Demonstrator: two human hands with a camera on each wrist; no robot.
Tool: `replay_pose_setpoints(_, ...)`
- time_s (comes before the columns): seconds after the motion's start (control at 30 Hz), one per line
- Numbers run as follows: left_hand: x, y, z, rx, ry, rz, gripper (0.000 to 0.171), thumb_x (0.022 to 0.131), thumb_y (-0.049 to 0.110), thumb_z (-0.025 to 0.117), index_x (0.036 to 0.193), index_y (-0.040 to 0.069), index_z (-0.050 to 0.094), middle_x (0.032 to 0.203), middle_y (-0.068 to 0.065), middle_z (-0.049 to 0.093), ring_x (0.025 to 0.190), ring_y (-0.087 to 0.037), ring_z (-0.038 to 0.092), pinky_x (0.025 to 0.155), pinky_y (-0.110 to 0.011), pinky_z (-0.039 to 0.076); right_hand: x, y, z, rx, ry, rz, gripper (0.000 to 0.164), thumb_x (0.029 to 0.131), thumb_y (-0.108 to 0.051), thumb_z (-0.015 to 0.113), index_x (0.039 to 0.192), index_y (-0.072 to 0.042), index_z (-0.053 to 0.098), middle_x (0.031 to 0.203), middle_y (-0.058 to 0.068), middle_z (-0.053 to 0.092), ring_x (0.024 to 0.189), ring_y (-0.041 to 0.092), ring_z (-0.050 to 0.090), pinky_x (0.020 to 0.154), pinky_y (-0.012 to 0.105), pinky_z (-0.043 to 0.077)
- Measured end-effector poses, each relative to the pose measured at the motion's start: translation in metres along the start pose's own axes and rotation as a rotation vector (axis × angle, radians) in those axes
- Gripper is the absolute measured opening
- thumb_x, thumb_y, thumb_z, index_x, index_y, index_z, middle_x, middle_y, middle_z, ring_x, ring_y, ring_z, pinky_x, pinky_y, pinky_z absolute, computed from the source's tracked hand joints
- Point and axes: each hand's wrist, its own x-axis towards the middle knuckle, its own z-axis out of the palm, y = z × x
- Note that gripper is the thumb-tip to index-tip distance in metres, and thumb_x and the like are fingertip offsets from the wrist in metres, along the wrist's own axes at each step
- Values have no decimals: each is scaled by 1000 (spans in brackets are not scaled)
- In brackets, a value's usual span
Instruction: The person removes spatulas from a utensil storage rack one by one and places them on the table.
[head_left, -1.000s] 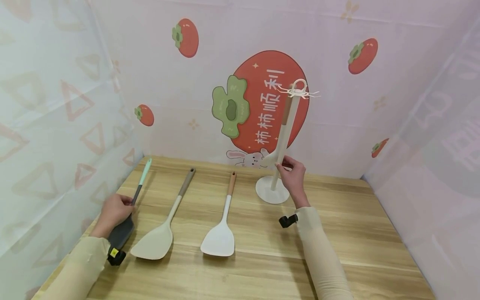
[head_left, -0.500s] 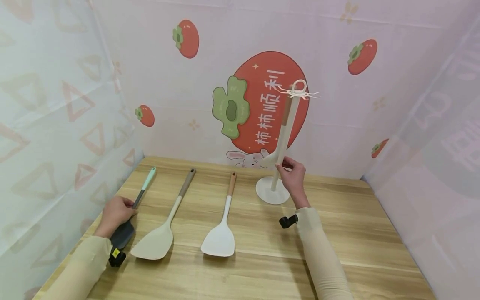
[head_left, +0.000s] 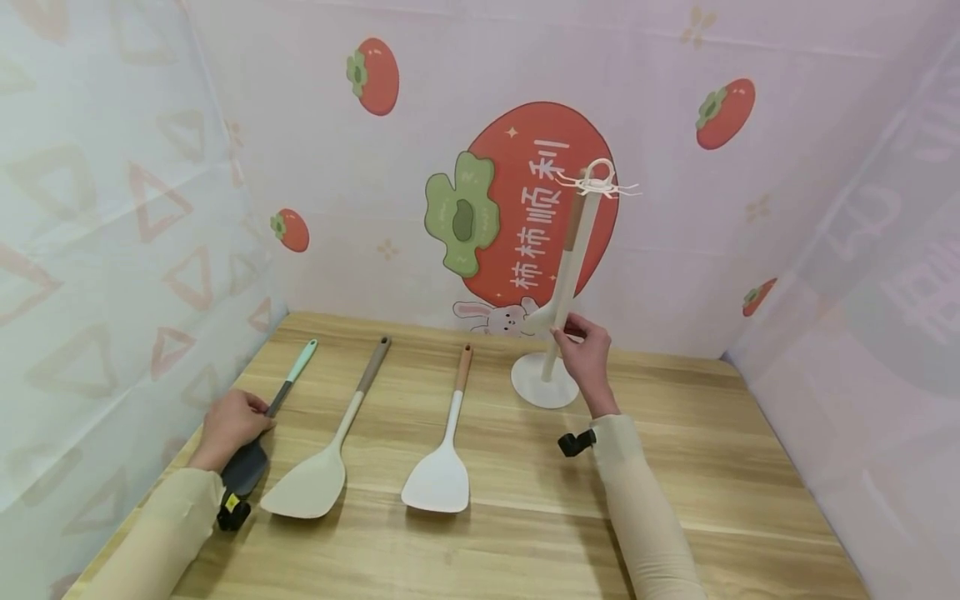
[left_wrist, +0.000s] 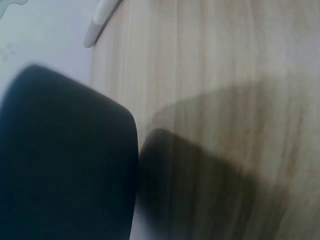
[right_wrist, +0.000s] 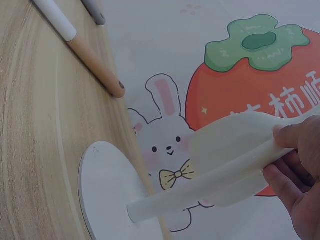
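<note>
On the wooden table (head_left: 525, 550) stands a white rack (head_left: 542, 395); left of it lie a beige spatula (head_left: 311, 483) and, between, a white spatula (head_left: 438, 483); at far left, a dark spatula (head_left: 247, 471); the left hand (head_left: 232, 425) pinches its shaft (head_left: 278, 400), the right hand (head_left: 587, 354) pinches the rack's pole (head_left: 577, 258).

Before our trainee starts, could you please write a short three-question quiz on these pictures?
1. Multiple choice: what colour is the handle of the dark spatula in the left grip? (a) orange (b) mint green (c) white
2. True or false: the right grip is empty.
3. How many spatulas lie on the table untouched?

Key: 1. b. 2. False; it holds the white stand. 3. Two: the cream spatula and the white spatula.
</note>
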Motion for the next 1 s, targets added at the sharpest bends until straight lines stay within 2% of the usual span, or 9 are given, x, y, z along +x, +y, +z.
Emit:
replay_pose_setpoints(0.23, 6, -1, -4, 18, -60, -15, 32, 79, 13, 78, 98, -12, 71, 93, -26, 71, 74, -34, 66, 65, -47, 55, 1, 1, 0, -2, -3, 7, 25, 92, -5, 74, 115, 1, 74, 104, 20, 73, 96, 31, 70, 82, 35, 61)
replay_pose_setpoints(0.47, 8, -1, -5, -4, -90, -2, 41, 80, 13, 77, 105, -17, 66, 97, -32, 70, 79, -39, 66, 66, -49, 55, 0, 0, 0, -4, -1, 10, 26, 91, -6, 75, 116, 3, 74, 103, 21, 73, 96, 33, 70, 83, 37, 61)
replay_pose_setpoints(0.73, 8, 2, -4, -21, -64, 18, 37, 81, 12, 75, 103, -17, 66, 96, -33, 70, 81, -43, 67, 67, -50, 55, 1, 2, 0, -1, -3, 16, 27, 91, -6, 75, 117, 3, 73, 104, 21, 73, 96, 32, 71, 84, 38, 61)
replay_pose_setpoints(1.0, 8, 7, -8, -7, -52, 7, 35, 82, 11, 71, 103, -16, 66, 96, -32, 70, 81, -42, 66, 68, -50, 54, 2, 2, 0, -8, -7, 25, 27, 91, -5, 75, 116, 3, 73, 104, 21, 73, 96, 31, 71, 83, 38, 61)
